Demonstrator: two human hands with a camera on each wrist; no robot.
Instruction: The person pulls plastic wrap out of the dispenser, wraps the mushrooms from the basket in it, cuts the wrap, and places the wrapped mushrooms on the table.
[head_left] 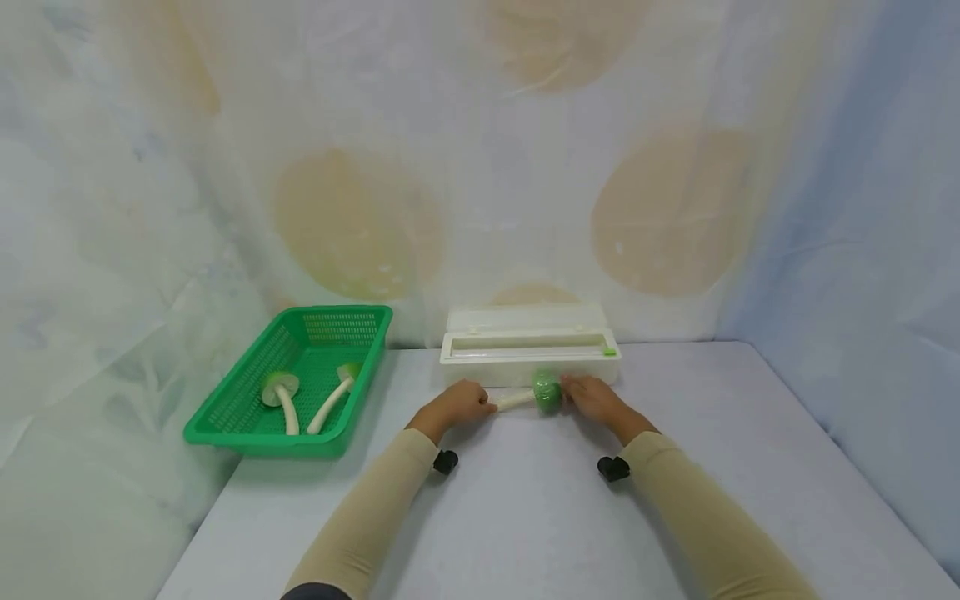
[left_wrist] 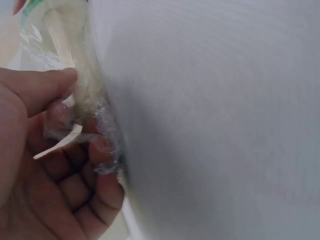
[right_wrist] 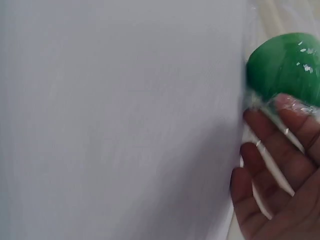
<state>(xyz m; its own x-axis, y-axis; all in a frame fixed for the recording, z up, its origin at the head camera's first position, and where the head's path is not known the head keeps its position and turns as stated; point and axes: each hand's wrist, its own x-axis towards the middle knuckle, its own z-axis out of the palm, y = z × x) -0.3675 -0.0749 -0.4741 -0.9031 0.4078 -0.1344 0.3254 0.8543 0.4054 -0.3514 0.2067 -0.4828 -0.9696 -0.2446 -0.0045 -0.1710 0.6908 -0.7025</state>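
Observation:
A toy mushroom with a green cap (head_left: pixel 548 395) and a pale stem (head_left: pixel 514 402) lies sideways on the table, wrapped in clear plastic film (left_wrist: pixel 90 95). My left hand (head_left: pixel 459 404) pinches the bunched film at the stem's end between thumb and curled fingers; a thin pale strip (left_wrist: pixel 60 142) sticks out there. At the other end is my right hand (head_left: pixel 596 398). In the right wrist view its fairly straight, spread fingers (right_wrist: pixel 275 145) touch the film beside the green cap, with the thumb hidden.
Just behind the hands stands a white film dispenser box (head_left: pixel 528 371), its lid (head_left: pixel 527 317) raised and a green slider (head_left: pixel 609 352) at its right. On the left, a green basket (head_left: pixel 288 446) holds two more mushrooms (head_left: pixel 288 407). Fabric sheets (head_left: pixel 510 208) hang around the table (head_left: pixel 540 517).

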